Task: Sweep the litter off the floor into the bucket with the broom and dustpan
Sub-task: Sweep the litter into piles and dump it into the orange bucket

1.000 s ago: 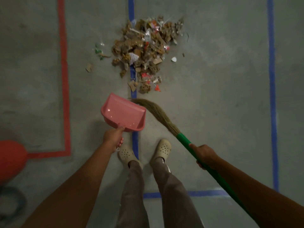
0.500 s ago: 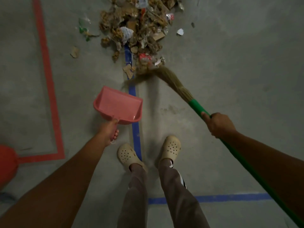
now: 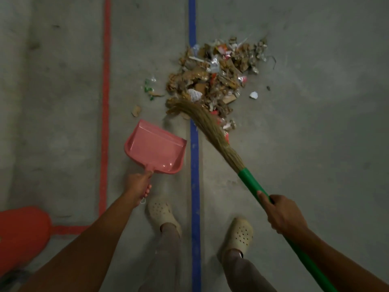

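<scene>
Near left: round orange-red plastic bucket [image 3: 21,234]. Next, left hand [image 3: 136,185], fingers wrapped round the handle of a pink plastic dustpan [image 3: 155,148], mouth facing far. Farther right, brown heap of paper and wrapper litter [image 3: 216,81] straddling a blue tape line [image 3: 194,148]. Straw-bristled broom [image 3: 212,127] with green handle touching the heap's near edge, right hand [image 3: 283,216] clenched round that handle. Advisable: set the pan's lip flat beside the heap, then sweep short strokes leftward.

The litter pile [image 3: 214,79] is heaped at 12 o'clock. The straw broom [image 3: 212,127] has a green handle, bristles on the pile's near edge. At its 9 o'clock the empty pink dustpan [image 3: 154,147] is tilted. The orange bucket [image 3: 23,234] sits at 8 o'clock.
</scene>
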